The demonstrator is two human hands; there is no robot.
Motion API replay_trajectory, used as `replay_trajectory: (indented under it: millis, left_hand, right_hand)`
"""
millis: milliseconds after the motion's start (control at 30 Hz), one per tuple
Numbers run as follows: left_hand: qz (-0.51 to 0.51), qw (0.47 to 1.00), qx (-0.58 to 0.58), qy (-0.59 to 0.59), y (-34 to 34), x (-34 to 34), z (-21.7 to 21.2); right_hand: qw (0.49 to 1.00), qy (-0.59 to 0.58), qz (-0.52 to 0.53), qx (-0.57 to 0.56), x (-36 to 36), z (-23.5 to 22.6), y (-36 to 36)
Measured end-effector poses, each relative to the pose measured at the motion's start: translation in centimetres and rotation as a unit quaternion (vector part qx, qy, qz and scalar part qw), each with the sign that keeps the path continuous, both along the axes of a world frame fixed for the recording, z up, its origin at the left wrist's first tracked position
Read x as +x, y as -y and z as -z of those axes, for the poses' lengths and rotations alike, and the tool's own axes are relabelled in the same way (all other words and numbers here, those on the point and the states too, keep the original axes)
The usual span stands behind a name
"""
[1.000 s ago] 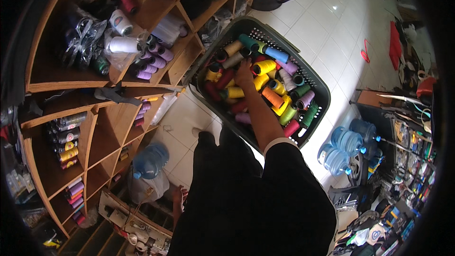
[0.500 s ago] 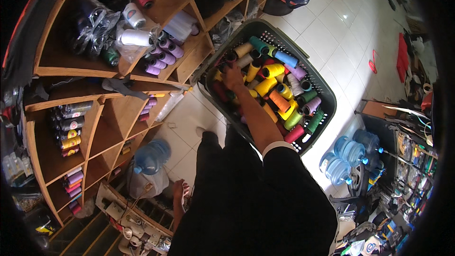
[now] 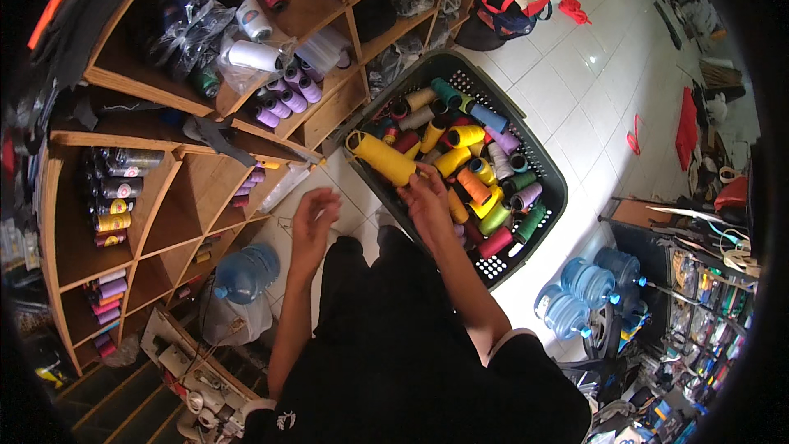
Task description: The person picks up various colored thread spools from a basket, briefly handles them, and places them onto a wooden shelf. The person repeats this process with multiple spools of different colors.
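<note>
My right hand grips the base of a large yellow thread cone, lifted over the near left rim of a dark plastic basket. The basket stands on the white tiled floor and is packed with several thread cones in yellow, orange, teal, green, purple and red. My left hand hangs open above the floor to the left of the basket, fingers spread and holding nothing, close to the wooden shelf unit.
The shelf unit's compartments hold purple spools, white cones and small cans. Blue water bottles stand at the left and at the right. Bags and red items lie across the floor at the top right.
My right hand has come out of the basket's middle with the yellow cone, drawing it toward the near left rim. My left hand has come into view, raised and open.
</note>
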State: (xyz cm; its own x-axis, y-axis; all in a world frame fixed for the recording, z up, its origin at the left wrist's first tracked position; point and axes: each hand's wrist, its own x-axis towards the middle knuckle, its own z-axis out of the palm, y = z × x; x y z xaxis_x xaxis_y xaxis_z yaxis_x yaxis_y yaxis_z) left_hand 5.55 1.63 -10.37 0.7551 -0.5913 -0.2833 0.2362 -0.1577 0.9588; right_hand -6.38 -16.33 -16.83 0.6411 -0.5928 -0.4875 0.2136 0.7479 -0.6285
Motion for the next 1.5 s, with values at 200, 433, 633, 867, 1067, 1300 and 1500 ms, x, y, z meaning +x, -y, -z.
replay_trajectory:
  millis: [200,433,633,867,1067,1300,1500]
  left_hand:
    - [0.077,0.987,-0.138,-0.036,5.5,-1.2,-4.5]
    - [0.108,0.987,-0.075,0.096,4.3,-0.9,-7.2]
    - [0.111,0.985,-0.052,0.121,3.4,-1.2,-8.9]
    - [0.139,0.976,-0.025,0.165,1.8,-1.0,-10.1]
    - [0.142,0.952,-0.077,0.262,0.7,-1.7,-11.1]
    - [0.296,0.888,0.007,0.351,-0.3,-0.5,-14.3]
    - [0.261,0.936,-0.093,0.218,-2.1,-1.5,-13.7]
  right_hand:
    - [0.986,0.109,-0.111,0.051,-1.0,-6.9,-2.2]
    - [0.918,0.023,-0.096,-0.384,-1.4,-13.3,0.7]
    - [0.729,0.031,-0.122,-0.673,1.2,-19.1,2.3]
    - [0.788,0.075,-0.166,-0.588,1.9,-18.6,0.7]
    - [0.820,0.098,-0.228,-0.515,1.4,-19.9,0.5]
    - [0.802,0.140,-0.287,-0.505,1.1,-20.0,0.7]
    - [0.873,0.255,-0.223,-0.351,0.9,-19.4,-0.7]
